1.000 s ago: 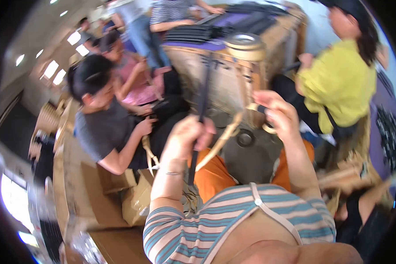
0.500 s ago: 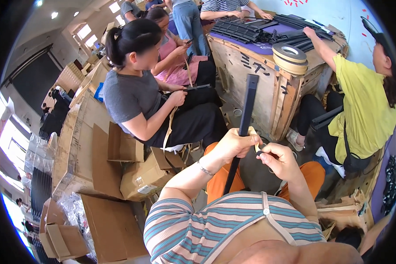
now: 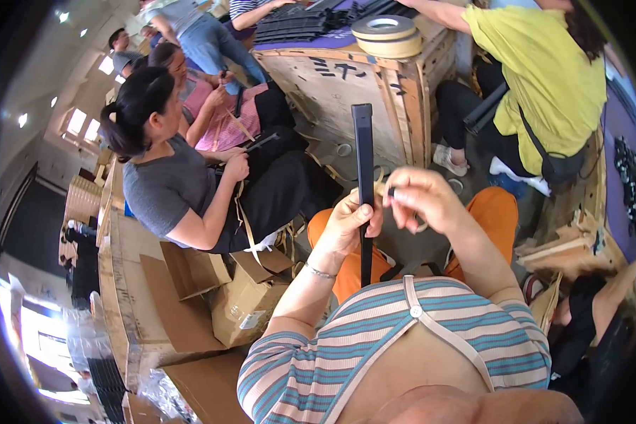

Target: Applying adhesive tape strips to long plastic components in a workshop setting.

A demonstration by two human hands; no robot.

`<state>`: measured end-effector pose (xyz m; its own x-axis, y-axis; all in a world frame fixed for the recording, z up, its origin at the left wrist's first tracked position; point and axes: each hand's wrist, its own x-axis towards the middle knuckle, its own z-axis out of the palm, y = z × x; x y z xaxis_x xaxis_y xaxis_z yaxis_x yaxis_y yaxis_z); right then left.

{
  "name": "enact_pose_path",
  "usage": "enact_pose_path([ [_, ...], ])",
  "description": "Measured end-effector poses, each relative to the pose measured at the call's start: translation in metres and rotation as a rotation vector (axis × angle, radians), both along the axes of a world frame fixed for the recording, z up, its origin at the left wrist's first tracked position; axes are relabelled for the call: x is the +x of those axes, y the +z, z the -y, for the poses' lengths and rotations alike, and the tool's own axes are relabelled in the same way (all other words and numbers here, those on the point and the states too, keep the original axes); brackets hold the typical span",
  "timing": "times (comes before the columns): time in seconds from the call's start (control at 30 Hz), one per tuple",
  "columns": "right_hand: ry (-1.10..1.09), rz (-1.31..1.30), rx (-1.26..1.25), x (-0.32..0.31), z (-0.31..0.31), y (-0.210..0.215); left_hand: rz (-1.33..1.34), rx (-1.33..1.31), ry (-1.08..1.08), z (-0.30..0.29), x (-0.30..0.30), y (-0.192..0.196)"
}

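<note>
My left hand (image 3: 351,225) grips a long flat black bar (image 3: 363,150) near its middle and holds it upright in front of my chest. My right hand (image 3: 422,198) is right beside the bar, fingers curled, pinching a strip of tan tape (image 3: 380,185) that runs to the bar's side. My knees in orange trousers (image 3: 500,209) are below both hands. The bar's lower end disappears behind my striped top (image 3: 374,339).
A wooden crate (image 3: 346,81) stands ahead with rolls of tan tape (image 3: 385,35) and stacked black bars (image 3: 293,25) on top. A person in grey (image 3: 166,187) sits at left, another in yellow (image 3: 537,63) at right. Cardboard boxes (image 3: 244,307) lie at lower left.
The view has swung down and left. My hands have lowered toward my lap with the bar still upright in my left hand; my right hand has come close against the bar.
</note>
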<state>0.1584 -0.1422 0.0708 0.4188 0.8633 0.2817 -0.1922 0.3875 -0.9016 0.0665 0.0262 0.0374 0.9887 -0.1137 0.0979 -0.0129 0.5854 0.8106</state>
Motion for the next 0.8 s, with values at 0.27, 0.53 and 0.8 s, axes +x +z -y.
enact_pose_path([
  [0.27,-0.425,0.424,-0.105,0.026,-0.003,-0.017,-0.095,0.203,0.187,0.007,0.000,-0.019],
  [0.53,-0.445,0.460,-0.058,0.031,-0.007,-0.002,-0.150,0.263,0.118,0.011,0.002,0.013],
  [0.8,-0.464,0.476,-0.038,0.033,-0.009,-0.001,-0.195,0.217,0.062,0.012,-0.003,0.018],
])
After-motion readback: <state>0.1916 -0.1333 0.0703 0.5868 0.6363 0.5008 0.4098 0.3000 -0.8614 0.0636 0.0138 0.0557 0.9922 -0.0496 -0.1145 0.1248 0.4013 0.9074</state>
